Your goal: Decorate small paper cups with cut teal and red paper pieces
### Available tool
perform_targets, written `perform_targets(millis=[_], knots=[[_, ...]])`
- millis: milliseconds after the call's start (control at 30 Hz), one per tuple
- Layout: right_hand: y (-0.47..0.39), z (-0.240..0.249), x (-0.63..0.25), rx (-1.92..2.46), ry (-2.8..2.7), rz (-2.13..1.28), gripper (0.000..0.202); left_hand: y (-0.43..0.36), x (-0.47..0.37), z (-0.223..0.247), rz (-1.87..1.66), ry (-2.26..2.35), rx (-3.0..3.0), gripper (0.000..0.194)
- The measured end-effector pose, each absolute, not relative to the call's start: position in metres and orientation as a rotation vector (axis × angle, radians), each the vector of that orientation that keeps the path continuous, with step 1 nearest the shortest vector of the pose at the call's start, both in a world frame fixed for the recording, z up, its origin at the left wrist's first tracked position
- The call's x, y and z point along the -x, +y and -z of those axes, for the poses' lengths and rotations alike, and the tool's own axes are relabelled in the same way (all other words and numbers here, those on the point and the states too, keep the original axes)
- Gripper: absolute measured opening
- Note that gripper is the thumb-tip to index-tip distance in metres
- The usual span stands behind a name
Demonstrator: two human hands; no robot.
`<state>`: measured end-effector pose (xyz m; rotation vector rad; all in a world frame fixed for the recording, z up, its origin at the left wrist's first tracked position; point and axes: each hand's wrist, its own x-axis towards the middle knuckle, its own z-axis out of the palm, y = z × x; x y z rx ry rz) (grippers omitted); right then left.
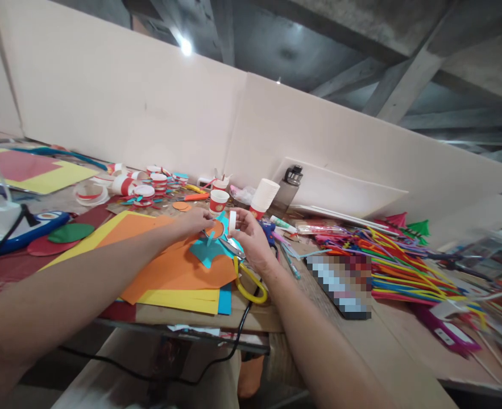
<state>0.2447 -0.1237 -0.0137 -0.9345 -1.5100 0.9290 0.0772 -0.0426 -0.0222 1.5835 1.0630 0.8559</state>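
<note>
Orange sheets (pixel 165 264) spread over yellow sheets (pixel 182 301) at the near edge of the table (pixel 272 318) in the head view; above them is a blue paper piece (pixel 206 251) with an orange round (pixel 216 229) at its middle — this sits between the two hands. The left hand (pixel 199 221) has its fingers bent at the far left edge of the piece; whether they pinch it, I cannot tell. The right hand (pixel 251 236) grasps a white ring (pixel 232 221) between thumb and fingers; just below that hand are scissors (pixel 251 289) with yellow handles, their blades beside the blue paper.

Beyond the hands stand a red and white cup (pixel 219 201) and, to its right, a tilted stack of cups (pixel 264 196) near a dark-lidded bottle (pixel 287 190); farther right lies a heap of coloured stems (pixel 399 267) — red, yellow, green, blue; at left, a green disc (pixel 70 232) overlaps a red disc (pixel 52 245).
</note>
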Motion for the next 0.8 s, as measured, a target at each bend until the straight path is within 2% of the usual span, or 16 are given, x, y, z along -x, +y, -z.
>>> perform_targets(millis=[267,633,800], knots=[[-0.131,0.007,-0.241,0.933,-1.584,-0.838,0.052,-0.044,-0.079,0.02,-0.819,1.055,-1.492,0.008],[-0.135,0.008,-0.242,0.978,-1.711,-0.405,0.051,-0.052,-0.081,0.013,-0.729,0.894,-1.311,0.011],[-0.133,0.01,-0.242,1.012,-1.658,-0.521,0.04,-0.052,-0.081,0.014,-0.671,0.868,-1.271,0.014]])
